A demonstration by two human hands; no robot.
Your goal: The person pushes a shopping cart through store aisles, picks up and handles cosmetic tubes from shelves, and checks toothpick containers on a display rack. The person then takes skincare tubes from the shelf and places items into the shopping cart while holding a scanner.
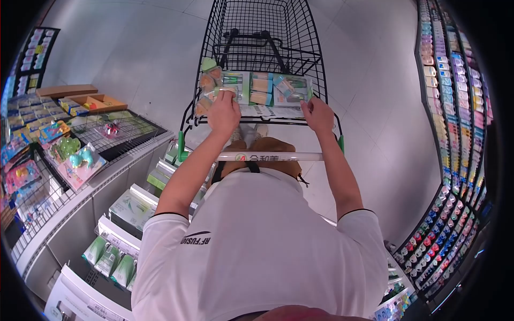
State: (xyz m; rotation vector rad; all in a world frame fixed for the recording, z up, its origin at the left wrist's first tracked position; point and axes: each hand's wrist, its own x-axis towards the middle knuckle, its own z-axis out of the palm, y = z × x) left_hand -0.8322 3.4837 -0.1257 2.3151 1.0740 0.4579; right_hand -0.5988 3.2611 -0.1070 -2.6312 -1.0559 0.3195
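Observation:
My left hand (225, 111) is over the cart's child-seat area, fingers closed at the near edge of a clear pack (232, 80) with green items inside. Left of those fingers are clear packs with peach-coloured rounded pieces (208, 83). My right hand (318, 114) has its fingers curled at the right corner of a clear pack (294, 90) holding a peach-and-blue piece; whether they grip it is hard to see. Between the hands lies a pack with peach-coloured blocks (261, 90). The packs rest side by side on the black wire shopping cart (320, 59).
The cart's white handle bar (278, 157) with green ends crosses before my waist. On the left, a wire display rack (160, 134) holds toys and a cardboard tray (101, 102), above shelves of green-and-white boxes (131, 207). Curved shelves of bottles (444, 91) stand right.

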